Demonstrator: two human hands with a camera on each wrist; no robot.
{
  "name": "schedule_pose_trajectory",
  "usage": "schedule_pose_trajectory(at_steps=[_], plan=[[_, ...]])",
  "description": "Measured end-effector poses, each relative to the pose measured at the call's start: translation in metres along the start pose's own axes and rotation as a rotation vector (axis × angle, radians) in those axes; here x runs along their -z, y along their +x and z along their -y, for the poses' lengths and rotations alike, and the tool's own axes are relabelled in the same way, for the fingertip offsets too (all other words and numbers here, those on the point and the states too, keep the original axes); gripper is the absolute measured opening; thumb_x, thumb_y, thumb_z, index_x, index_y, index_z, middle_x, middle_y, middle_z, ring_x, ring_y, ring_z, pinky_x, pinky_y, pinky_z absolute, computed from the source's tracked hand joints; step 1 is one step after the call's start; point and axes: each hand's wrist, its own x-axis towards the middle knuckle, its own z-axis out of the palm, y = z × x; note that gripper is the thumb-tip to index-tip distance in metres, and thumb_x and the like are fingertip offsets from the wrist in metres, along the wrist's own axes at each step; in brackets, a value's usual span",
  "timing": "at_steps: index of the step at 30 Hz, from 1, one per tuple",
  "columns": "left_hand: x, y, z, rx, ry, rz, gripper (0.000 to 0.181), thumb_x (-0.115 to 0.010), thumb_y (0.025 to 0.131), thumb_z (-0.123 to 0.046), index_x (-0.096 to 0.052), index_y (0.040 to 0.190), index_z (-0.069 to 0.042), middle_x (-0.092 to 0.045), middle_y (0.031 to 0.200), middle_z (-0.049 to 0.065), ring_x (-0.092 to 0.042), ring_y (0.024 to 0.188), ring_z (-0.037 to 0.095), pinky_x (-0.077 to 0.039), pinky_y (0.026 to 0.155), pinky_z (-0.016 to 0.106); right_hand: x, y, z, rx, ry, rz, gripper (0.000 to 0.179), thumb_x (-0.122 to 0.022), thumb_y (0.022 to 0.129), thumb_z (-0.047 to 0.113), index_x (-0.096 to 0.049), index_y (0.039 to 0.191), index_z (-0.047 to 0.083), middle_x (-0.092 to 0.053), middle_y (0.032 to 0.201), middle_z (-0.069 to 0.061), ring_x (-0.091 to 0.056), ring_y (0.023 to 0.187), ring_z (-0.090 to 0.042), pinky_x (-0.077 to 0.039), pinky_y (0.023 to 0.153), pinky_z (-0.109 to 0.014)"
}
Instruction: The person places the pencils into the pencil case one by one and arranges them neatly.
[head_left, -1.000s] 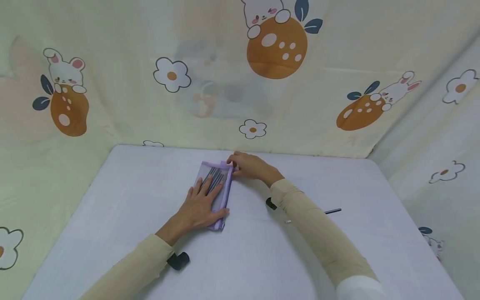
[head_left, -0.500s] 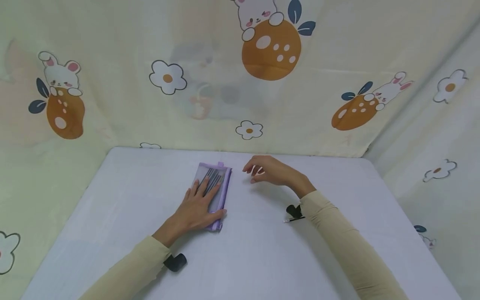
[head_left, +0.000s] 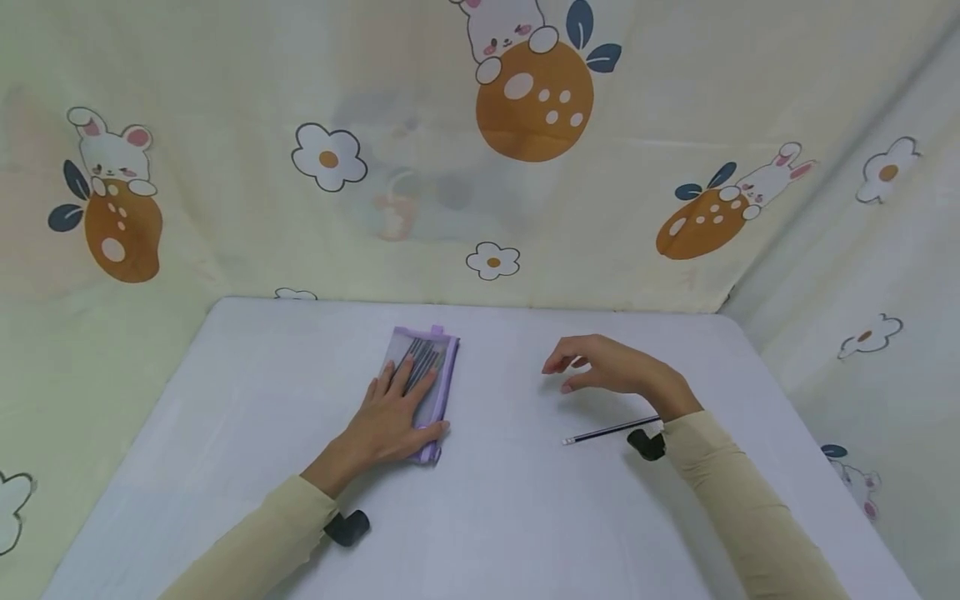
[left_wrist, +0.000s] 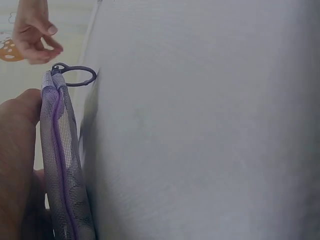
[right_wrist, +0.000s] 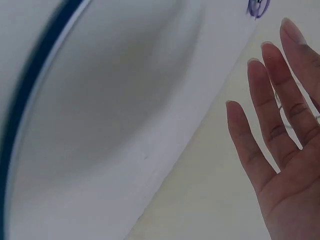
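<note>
A purple mesh pencil pouch lies on the table, with several dark pencils showing through it. My left hand rests spread over the pouch, fingers straight. The left wrist view looks along the purple zip, with a dark ring pull at its far end. To the right, my right hand hovers over the table, fingers loosely bent and holding nothing. Just below it a striped pencil with a white end lies on the cloth, its other end hidden by the right wrist.
White cloth covers the table. A cream curtain printed with rabbits and flowers hangs right behind its back edge, and another curtain runs along the right side. Black wrist cameras hang below both sleeves.
My right hand has let go of the pouch's top right corner and moved right and nearer to me, above the pencil. The left hand has stayed on the pouch. More of the pencil shows.
</note>
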Motion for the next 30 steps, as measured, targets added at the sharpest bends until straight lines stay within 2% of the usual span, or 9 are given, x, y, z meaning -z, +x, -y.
schedule_pose_trajectory(at_steps=[11, 15, 18, 23, 30], plan=[[0.000, 0.000, 0.000, -0.002, 0.018, 0.019, 0.085, -0.054, 0.092, -0.065, -0.033, 0.160, -0.019, -0.014, 0.168, 0.021, -0.006, 0.153, 0.051, -0.015, 0.118, 0.069, -0.005, -0.049, -0.031, -0.112, -0.018, 0.004, 0.032, -0.080, 0.087, 0.012, -0.071, 0.117, 0.018, -0.069, 0.118, 0.001, -0.060, 0.116, -0.024, -0.046, 0.102, -0.055], [0.000, 0.000, 0.000, 0.006, 0.025, 0.020, 0.085, -0.054, 0.092, -0.065, -0.033, 0.160, -0.019, -0.014, 0.169, 0.020, -0.006, 0.153, 0.051, -0.015, 0.118, 0.068, -0.008, -0.067, -0.044, -0.112, -0.015, 0.000, 0.030, -0.081, 0.086, 0.013, -0.072, 0.113, 0.019, -0.069, 0.114, 0.002, -0.061, 0.113, -0.025, -0.048, 0.099, -0.055], [0.000, 0.000, -0.001, 0.006, 0.023, 0.019, 0.085, -0.054, 0.092, -0.065, -0.034, 0.160, -0.019, -0.015, 0.168, 0.020, -0.006, 0.153, 0.051, -0.016, 0.118, 0.069, -0.010, -0.081, -0.053, -0.130, -0.015, -0.009, 0.028, -0.082, 0.085, 0.016, -0.073, 0.111, 0.021, -0.069, 0.112, 0.005, -0.061, 0.110, -0.024, -0.048, 0.098, -0.052], [-0.001, 0.000, -0.001, 0.001, 0.015, 0.019, 0.085, -0.054, 0.092, -0.065, -0.033, 0.160, -0.019, -0.014, 0.169, 0.020, -0.006, 0.153, 0.051, -0.016, 0.118, 0.069, -0.012, -0.097, -0.065, -0.187, -0.033, -0.016, 0.027, -0.083, 0.084, 0.018, -0.073, 0.108, 0.025, -0.067, 0.111, 0.008, -0.061, 0.107, -0.019, -0.051, 0.093, -0.038], [0.001, 0.000, 0.000, -0.002, 0.024, 0.015, 0.085, -0.054, 0.093, -0.065, -0.033, 0.160, -0.019, -0.014, 0.169, 0.020, -0.006, 0.153, 0.051, -0.016, 0.117, 0.069, -0.015, -0.103, -0.075, -0.150, -0.047, -0.033, 0.022, -0.079, 0.085, 0.004, -0.073, 0.101, 0.018, -0.066, 0.103, 0.004, -0.064, 0.097, -0.016, -0.054, 0.086, -0.031]])
